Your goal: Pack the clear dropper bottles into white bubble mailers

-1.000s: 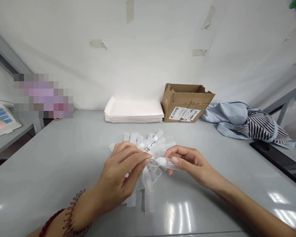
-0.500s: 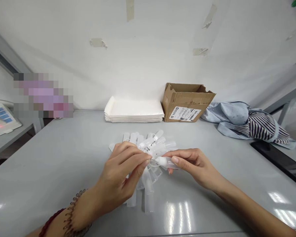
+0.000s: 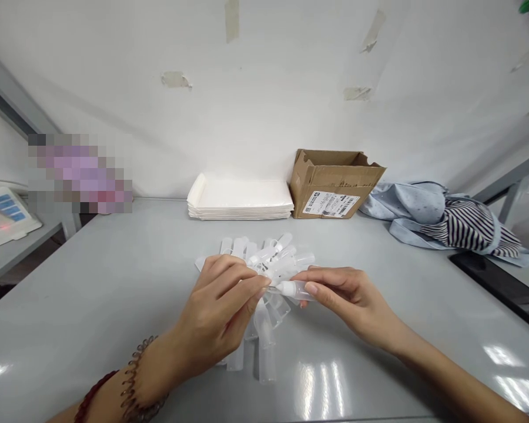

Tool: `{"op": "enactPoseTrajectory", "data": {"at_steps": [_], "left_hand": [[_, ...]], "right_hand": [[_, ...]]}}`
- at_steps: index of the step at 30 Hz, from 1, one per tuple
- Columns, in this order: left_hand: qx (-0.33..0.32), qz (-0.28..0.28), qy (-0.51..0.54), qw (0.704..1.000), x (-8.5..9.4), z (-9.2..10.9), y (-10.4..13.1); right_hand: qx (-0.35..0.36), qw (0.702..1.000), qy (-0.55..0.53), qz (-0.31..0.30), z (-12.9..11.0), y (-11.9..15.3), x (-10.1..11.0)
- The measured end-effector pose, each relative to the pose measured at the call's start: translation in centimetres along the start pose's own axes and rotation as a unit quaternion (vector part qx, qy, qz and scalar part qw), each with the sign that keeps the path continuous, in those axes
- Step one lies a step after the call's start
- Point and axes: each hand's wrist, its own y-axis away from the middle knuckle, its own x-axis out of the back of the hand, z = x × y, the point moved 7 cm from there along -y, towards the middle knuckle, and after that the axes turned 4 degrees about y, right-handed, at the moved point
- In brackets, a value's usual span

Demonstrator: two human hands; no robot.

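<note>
My right hand (image 3: 350, 294) grips a small translucent squeeze bottle (image 3: 291, 288) with a white pointed top, tilted onto its side with the tip toward the left. Thumb and fingertips of my left hand (image 3: 218, 308) are pinched together right at that tip. Whatever lies between them is too small to make out; a thin clear loop or strand shows there. Beneath and behind both hands spreads a cluster of similar translucent bottles (image 3: 264, 329), lying on the table and fanned outward. My left hand hides part of the cluster.
Against the wall stand a stack of white padded envelopes (image 3: 240, 197) and an open cardboard box (image 3: 335, 182) with a label. To the right lie blue and striped cloth (image 3: 423, 211) and a black phone-like slab (image 3: 498, 282). A white-and-blue device (image 3: 9, 214) is at far left.
Both hands stay in nearly the same pose at the bottle's tip. The right hand has shifted very slightly; the view itself has moved a little.
</note>
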Motion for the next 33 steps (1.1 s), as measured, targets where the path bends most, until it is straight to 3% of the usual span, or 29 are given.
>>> {"op": "enactPoseTrajectory", "data": {"at_steps": [10, 19, 33], "left_hand": [[-0.018, 0.003, -0.005, 1.000, -0.19, 0.31, 0.02], [0.031, 0.046, 0.027, 0.998, 0.44, -0.21, -0.17], [0.037, -0.011, 0.041, 0.998, -0.25, -0.27, 0.01]], "right_hand": [[0.008, 1.000, 0.020, -0.007, -0.33, 0.03, -0.45], [0.000, 0.999, 0.042, 0.005, -0.28, 0.10, -0.22], [0.009, 0.998, 0.060, -0.014, -0.09, -0.11, -0.47]]}}
